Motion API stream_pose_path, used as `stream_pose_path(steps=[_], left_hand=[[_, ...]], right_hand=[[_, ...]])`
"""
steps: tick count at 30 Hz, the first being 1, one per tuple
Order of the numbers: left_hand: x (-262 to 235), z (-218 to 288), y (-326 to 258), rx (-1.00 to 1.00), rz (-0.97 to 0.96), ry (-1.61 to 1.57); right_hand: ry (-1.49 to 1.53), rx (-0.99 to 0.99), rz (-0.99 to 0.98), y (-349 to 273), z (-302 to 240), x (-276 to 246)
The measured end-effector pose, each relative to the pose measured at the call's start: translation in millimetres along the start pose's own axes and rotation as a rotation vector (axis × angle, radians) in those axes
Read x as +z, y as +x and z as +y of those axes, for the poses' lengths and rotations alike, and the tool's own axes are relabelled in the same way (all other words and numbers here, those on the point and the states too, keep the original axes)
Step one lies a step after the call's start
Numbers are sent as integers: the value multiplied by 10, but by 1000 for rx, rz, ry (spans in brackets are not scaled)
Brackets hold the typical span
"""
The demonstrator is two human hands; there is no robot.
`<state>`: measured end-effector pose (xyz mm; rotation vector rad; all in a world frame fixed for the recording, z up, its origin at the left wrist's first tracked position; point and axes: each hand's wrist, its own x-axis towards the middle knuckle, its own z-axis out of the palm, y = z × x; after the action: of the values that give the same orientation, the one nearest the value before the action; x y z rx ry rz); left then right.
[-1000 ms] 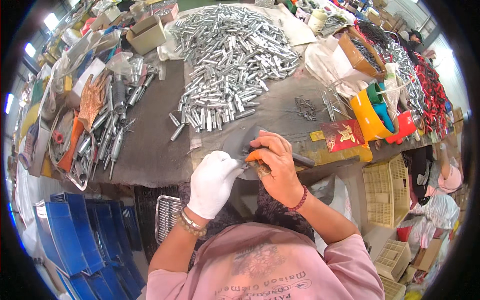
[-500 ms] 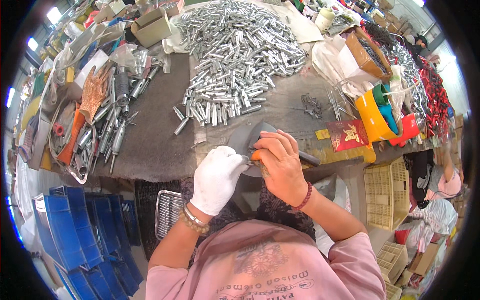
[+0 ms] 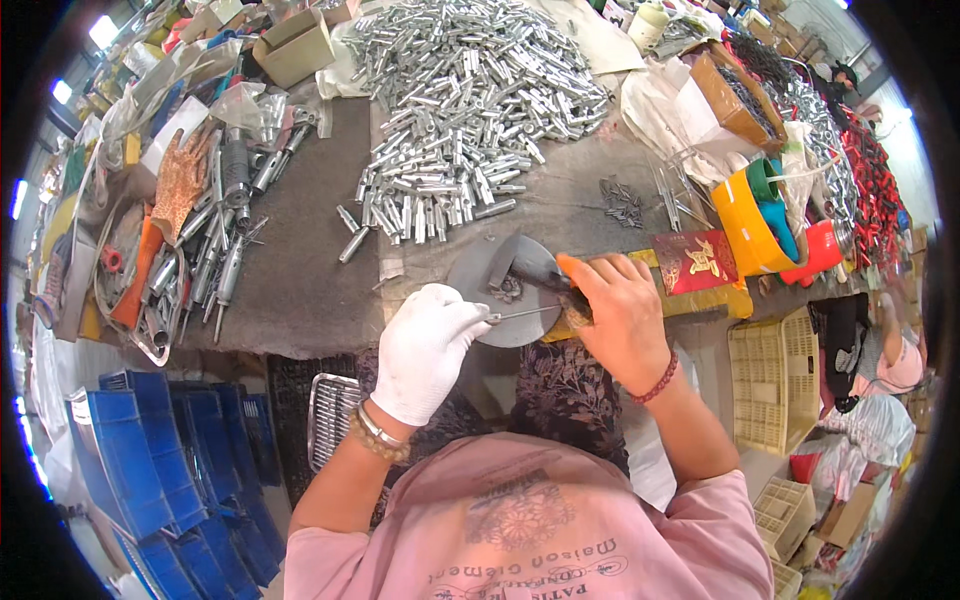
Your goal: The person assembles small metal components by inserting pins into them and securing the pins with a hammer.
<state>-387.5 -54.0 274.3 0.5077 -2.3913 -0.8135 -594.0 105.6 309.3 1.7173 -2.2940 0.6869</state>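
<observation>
My left hand (image 3: 425, 350), in a white glove, pinches a small metal piece (image 3: 494, 319) with thumb and forefinger. From it a thin metal rod (image 3: 525, 314) runs right to my bare right hand (image 3: 628, 318), closed at the rod's far end. An orange cover sits on a right fingertip. Beneath the rod is a round grey dish (image 3: 468, 268) at the table's front edge, with small dark parts (image 3: 508, 289) in it. A dark cylinder (image 3: 540, 268) lies across the dish toward my right fingers, which hide its end; whether they touch it I cannot tell.
A big heap of silver metal tubes (image 3: 470, 110) covers the table's back middle. Tools (image 3: 235, 180) crowd the left; small dark pins (image 3: 622, 203), a red packet (image 3: 695, 262) and a yellow container (image 3: 750, 225) lie right. Blue bins (image 3: 140, 450) and a cream crate (image 3: 770, 380) stand below.
My hands have moved apart, the right one to the right and slightly down. The thin rod between them and the small parts in the dish now show.
</observation>
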Motion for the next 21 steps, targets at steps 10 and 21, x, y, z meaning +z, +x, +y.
stream_pose_path(steps=[10, 21], left_hand=[[2, -45, 22, 54, -12, 54], [-19, -70, 6, 29, -32, -6]], right_hand=[[194, -82, 69, -340, -115, -186], [419, 85, -79, -230, -44, -140]])
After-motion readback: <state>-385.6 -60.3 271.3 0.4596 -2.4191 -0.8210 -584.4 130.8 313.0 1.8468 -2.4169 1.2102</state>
